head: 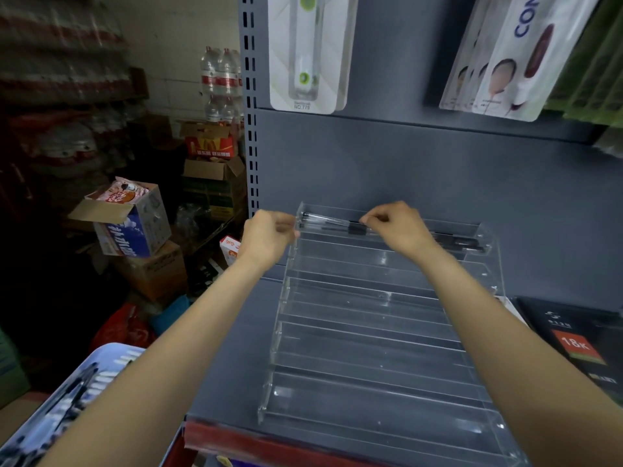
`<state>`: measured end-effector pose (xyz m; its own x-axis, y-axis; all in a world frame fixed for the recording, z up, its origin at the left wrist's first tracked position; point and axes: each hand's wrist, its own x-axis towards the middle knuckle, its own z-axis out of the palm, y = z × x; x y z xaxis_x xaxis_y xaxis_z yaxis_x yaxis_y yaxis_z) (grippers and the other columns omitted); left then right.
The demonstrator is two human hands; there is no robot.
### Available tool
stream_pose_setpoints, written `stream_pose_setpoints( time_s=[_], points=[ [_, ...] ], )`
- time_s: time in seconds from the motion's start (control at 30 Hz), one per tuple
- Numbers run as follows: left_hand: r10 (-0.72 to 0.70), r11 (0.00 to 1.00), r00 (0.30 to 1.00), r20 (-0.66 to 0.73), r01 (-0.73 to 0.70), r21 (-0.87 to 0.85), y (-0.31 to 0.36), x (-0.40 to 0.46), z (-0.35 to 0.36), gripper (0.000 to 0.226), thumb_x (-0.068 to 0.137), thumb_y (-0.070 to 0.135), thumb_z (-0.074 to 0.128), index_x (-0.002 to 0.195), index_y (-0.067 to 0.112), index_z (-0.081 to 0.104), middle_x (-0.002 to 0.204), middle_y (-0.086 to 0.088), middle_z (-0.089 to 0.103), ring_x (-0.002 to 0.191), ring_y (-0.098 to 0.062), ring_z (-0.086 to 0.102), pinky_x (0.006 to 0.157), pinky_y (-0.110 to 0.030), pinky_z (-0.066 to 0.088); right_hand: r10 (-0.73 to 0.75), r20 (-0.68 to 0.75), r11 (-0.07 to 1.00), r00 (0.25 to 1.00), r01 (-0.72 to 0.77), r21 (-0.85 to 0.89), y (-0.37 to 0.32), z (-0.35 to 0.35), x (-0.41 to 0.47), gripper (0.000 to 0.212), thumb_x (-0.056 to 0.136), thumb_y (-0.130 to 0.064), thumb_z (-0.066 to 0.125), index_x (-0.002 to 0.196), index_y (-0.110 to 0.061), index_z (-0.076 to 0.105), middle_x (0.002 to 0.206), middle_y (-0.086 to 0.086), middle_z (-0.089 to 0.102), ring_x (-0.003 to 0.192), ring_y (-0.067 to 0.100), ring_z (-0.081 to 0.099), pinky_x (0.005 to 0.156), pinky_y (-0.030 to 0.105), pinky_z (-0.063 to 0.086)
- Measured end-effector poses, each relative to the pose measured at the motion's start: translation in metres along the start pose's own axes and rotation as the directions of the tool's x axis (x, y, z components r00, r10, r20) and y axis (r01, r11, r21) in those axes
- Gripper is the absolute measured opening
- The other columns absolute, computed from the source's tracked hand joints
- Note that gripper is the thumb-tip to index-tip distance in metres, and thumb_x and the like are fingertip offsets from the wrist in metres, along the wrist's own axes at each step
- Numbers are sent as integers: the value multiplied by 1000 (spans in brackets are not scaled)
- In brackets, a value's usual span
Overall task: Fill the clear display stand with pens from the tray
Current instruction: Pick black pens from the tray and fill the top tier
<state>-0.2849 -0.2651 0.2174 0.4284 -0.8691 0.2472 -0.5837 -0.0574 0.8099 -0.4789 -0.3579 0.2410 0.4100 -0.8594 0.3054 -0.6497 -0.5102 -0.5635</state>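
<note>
Clear acrylic display stand sits on the grey shelf. Your right hand pinches a pen in the top tier; your left hand pinches its other end. Tray of pens lower left.

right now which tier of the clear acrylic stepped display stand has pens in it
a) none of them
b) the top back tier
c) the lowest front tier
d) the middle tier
b: black pens lie only in the top back tier of the clear acrylic stepped display stand, where the right hand pinches more pens; the lower tiers show bare.
</note>
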Motion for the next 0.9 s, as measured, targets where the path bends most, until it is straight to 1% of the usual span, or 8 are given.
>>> stream_pose_setpoints(
  time_s=[0.17,0.3,0.43,0.53,0.6,0.7,0.8,0.9],
  points=[
    [47,998,997,-63,-44,47,5,-4,4,36,87,8,63,122,8,60,115,-7,66,104,-17,61,89,-22,43,-96,76,993,992,101,-58,0,0,-1,27,95,-28,51,108,-13,70,106,5,66,95,14,54,73,15,30],
    [44,996,997,-66,-38,84,8,-8,5,38,88,6,60,126,9,57,119,-7,64,108,-18,60,86,-19,39,-122,131,988,984,133,-79,1,-2,0,34,96,-32,49,105,-6,69,104,11,64,97,23,57,75,26,34],
    [34,995,999,-37,-31,94,10,-11,3,41,88,4,60,128,11,55,122,-7,63,111,-19,58,88,-20,39,-80,138,996,987,83,-15,3,-10,4,43,96,-33,47,101,6,66,98,32,61,94,43,55,74,35,43],
    [31,995,999,-22,-28,98,11,-12,2,42,87,4,62,128,10,54,123,-7,62,113,-19,58,86,-19,37,-37,185,999,982,34,22,-4,-17,4,34,96,-35,47,101,-11,71,68,17,51,66,22,49,64,28,39],
    [26,995,1000,-17,-25,97,11,-12,2,42,87,4,62,128,10,55,123,-6,62,113,-19,58,87,-18,37,-32,204,999,978,32,4,-7,-14,4,37,97,-38,45,99,-11,71,63,9,46,64,16,46,65,27,35],
    [21,996,1000,-14,-20,92,13,-14,2,42,87,3,61,128,10,55,123,-7,62,113,-20,58,91,-22,40,-52,208,996,977,66,-61,-8,-7,7,49,97,-37,44,77,4,62,72,13,47,67,30,43,65,30,32],
    [18,996,1000,1,-18,90,13,-14,2,44,87,2,61,129,10,53,125,-7,61,114,-21,58,96,-27,43,-84,218,989,972,108,-99,-7,-4,9,48,97,-30,47,55,-8,37,67,11,38,59,18,36,57,28,28],
    [9,997,1000,13,-10,80,13,-13,0,44,87,2,60,130,10,52,126,-7,60,113,-20,58,92,-24,43,-94,177,992,980,108,-67,-3,-6,11,25,96,-19,50,84,-7,69,87,4,61,83,16,54,67,15,33]
  ],
)
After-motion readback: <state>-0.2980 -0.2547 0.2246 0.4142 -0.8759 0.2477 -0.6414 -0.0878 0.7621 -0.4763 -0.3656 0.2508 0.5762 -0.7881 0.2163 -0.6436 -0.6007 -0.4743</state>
